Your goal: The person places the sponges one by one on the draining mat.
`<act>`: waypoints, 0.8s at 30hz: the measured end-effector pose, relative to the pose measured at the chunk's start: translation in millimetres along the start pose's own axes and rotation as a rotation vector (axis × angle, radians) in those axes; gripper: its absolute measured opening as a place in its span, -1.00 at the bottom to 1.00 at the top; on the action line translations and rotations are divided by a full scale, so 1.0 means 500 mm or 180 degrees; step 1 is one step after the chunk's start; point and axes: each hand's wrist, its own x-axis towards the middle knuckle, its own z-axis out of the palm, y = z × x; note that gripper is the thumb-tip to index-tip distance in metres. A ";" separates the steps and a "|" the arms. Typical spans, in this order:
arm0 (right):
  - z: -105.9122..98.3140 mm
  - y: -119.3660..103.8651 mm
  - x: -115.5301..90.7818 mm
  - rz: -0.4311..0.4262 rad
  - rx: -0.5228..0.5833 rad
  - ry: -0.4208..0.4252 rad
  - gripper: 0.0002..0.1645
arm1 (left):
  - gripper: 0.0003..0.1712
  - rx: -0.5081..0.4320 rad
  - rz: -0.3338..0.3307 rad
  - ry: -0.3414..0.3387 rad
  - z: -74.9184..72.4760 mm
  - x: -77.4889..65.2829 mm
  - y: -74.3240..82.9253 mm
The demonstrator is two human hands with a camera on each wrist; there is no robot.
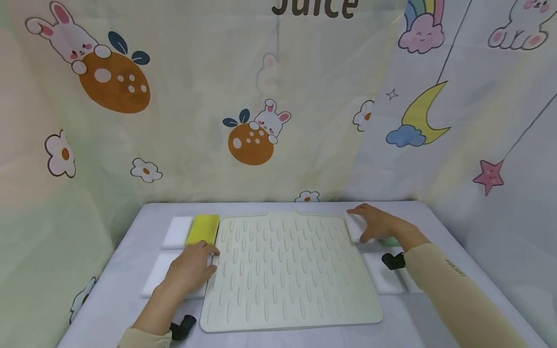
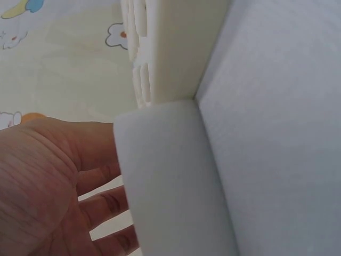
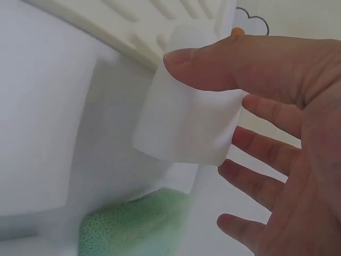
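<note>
A cream drying mat with rows of raised oval ridges lies flat in the middle of the table. My left hand rests over a white sponge block beside the mat's left edge, its fingertips reaching that edge with fingers spread. At the mat's far right corner, my right hand pinches another white sponge block, thumb on one face and fingers along the opposite side. That block stands tilted in the right wrist view. A green sponge lies just beside it, partly covered by the right hand in the head view.
Left of the mat are a yellow sponge and a white block. Below the right hand, another white block lies along the mat's right edge. A cartoon-printed curtain hangs behind the table.
</note>
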 end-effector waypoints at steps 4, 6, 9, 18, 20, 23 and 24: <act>-0.001 -0.017 0.002 -0.0071 -0.0035 0.0020 0.16 | -0.62 0.0000 0.0012 0.0018 -0.001 0.000 0.000; 0.000 -0.025 0.004 -0.0088 -0.0070 0.0002 0.16 | -0.62 -0.0008 0.0014 0.0014 0.001 0.000 0.000; 0.004 -0.035 0.008 -0.0071 -0.0132 -0.0027 0.15 | -0.62 -0.0032 0.0004 0.0017 0.003 -0.001 -0.001; 0.016 -0.059 0.017 -0.0262 -0.0262 -0.0024 0.13 | -0.62 -0.0059 -0.0015 0.0078 0.011 -0.009 0.000; 0.017 -0.062 0.020 -0.0285 -0.0264 -0.0045 0.14 | -0.62 -0.0049 -0.0014 0.0089 0.010 -0.008 0.001; 0.023 -0.065 0.028 -0.0292 -0.0242 -0.0066 0.14 | -0.63 -0.0037 -0.0002 0.0098 0.010 -0.007 0.001; 0.025 -0.066 0.030 -0.0305 -0.0246 -0.0068 0.14 | -0.63 -0.0037 -0.0001 0.0098 0.010 -0.007 0.002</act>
